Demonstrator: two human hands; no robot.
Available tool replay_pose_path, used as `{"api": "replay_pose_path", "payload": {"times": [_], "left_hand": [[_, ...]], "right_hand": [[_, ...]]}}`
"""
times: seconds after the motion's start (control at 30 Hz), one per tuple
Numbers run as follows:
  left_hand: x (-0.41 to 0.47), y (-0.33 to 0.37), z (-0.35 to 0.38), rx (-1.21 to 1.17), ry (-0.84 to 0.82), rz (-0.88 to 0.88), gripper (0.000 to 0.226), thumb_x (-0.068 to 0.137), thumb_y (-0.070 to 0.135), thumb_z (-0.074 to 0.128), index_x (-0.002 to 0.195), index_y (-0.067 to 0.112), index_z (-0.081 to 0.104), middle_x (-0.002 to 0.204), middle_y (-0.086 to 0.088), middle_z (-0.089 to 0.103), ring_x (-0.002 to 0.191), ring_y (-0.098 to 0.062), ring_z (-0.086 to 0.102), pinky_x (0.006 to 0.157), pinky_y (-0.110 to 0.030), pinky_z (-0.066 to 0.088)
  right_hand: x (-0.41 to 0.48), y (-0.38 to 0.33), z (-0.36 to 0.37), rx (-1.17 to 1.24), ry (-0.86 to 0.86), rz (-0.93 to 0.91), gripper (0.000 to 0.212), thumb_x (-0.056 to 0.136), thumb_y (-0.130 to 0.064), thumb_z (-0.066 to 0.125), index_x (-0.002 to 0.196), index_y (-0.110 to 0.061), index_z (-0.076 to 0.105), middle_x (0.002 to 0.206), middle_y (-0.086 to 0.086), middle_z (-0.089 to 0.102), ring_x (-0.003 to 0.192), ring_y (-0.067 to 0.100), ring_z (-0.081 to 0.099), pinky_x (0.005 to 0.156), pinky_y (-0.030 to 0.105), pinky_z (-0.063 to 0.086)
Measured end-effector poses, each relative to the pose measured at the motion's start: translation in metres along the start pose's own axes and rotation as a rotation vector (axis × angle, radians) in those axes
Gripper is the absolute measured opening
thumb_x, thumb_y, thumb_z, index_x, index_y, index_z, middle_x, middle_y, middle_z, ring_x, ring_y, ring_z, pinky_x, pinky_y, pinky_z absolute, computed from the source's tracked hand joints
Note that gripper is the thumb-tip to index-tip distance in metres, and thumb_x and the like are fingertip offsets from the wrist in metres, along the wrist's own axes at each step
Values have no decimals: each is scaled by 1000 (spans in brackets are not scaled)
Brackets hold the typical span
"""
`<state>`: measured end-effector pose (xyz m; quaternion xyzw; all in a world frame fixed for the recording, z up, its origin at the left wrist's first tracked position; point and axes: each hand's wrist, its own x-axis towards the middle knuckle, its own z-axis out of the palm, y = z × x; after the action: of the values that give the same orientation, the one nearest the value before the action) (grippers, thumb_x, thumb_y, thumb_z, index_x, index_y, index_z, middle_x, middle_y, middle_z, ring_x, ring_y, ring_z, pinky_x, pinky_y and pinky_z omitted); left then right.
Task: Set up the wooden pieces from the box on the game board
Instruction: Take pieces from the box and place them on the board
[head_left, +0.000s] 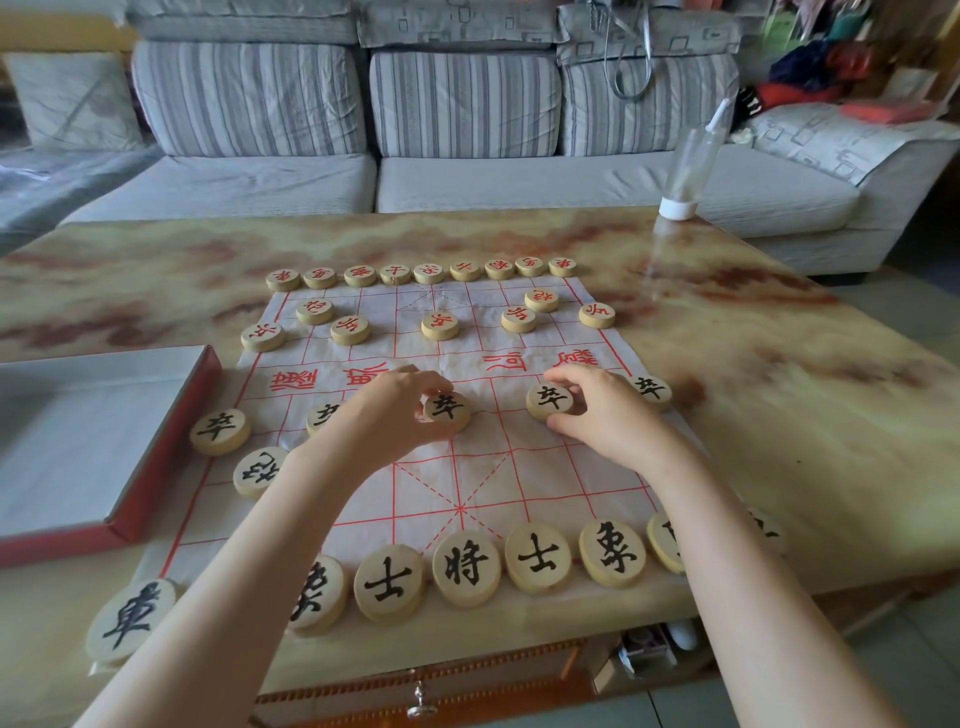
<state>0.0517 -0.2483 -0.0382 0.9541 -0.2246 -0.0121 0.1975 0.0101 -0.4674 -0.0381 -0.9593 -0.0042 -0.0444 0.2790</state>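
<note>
- Nearest the camera, two bare forearms are reaching out over the bench (779, 415), crossing a row of black-lettered wooden pieces (467, 568) that is lying along the near edge of the paper game board (483, 467).
- At the middle of the board, the left hand (387, 415) is curling its grip narrowly around one black-lettered disc (448, 411), fingers pinching its rim.
- To the right of it, the right hand (602, 410) is closing its grip on another black-lettered piece (549, 400), with thumb below and fingertips above; one more such piece (650, 389) is sitting just beyond that hand.
- On the far half of the board, red-lettered pieces (439, 325) are standing in rows, the back row (429, 272) lining the far edge.
- Left of the board, the red-sided box (156, 462) is lying open on the bench, showing no pieces inside.
- Behind the bench, a striped sofa (467, 104) is filling the background, and a clear bottle (691, 166) is standing upside down on its white cap at the bench's far right.
</note>
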Motion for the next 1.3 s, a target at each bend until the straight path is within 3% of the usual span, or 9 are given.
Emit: {"api": "replay_pose_path", "payload": {"times": [0.43,0.6,0.8,0.9,1.0,1.13,1.23,1.3], "left_hand": [[-2,-2,1,-29,-5,14,55,79,34,66,130,24,48,121,-1,56,102,-16,58,92,-36,50],[-8,-2,-1,-31,23,-2,67,77,43,66,136,27,39,127,1,48,114,-16,47,101,-36,42],[-22,-15,-19,-63,100,-7,43,81,33,65,121,21,56,111,2,59,94,-10,52,91,-28,45],[-39,-29,-30,-75,110,-58,35,82,26,65,116,21,61,105,2,64,90,-11,57,84,-24,45],[-57,-46,-45,-53,168,-114,31,82,24,66,112,21,63,102,2,66,90,-13,61,88,-25,46],[-80,-67,-65,-66,221,-163,29,79,13,68,108,14,65,97,-1,67,82,-13,60,81,-22,43],[-94,-77,-72,-48,213,-180,26,79,17,70,104,16,66,87,5,61,74,-6,56,79,-25,46],[-101,-82,-74,-54,164,-206,30,77,21,71,107,20,65,92,3,62,80,-9,58,79,-22,42]], "right_hand": [[-2,-2,-2,-13,-14,12,52,83,-16,65,132,-19,49,131,1,55,121,15,49,95,25,38],[-3,-9,-6,-100,-13,12,49,83,-26,63,130,-23,50,133,0,52,123,21,43,103,33,31],[-2,-34,-1,-24,-6,-92,44,87,-25,60,130,-21,52,135,-1,51,125,15,42,98,24,28],[-1,-53,9,44,-60,-133,43,88,-27,59,130,-23,51,136,-2,50,109,4,50,93,24,31],[0,-73,21,68,-106,-168,44,89,-29,58,131,-24,50,136,-1,49,125,12,44,90,22,30],[3,-100,37,84,-158,-208,46,89,-27,57,133,-24,47,137,1,50,123,14,48,91,22,33],[8,-118,47,87,-167,-230,46,88,-27,59,133,-24,47,137,1,49,124,15,47,91,23,33],[11,-128,53,84,-171,-240,47,88,-26,59,133,-24,47,138,2,49,125,16,47,93,25,35]]}}
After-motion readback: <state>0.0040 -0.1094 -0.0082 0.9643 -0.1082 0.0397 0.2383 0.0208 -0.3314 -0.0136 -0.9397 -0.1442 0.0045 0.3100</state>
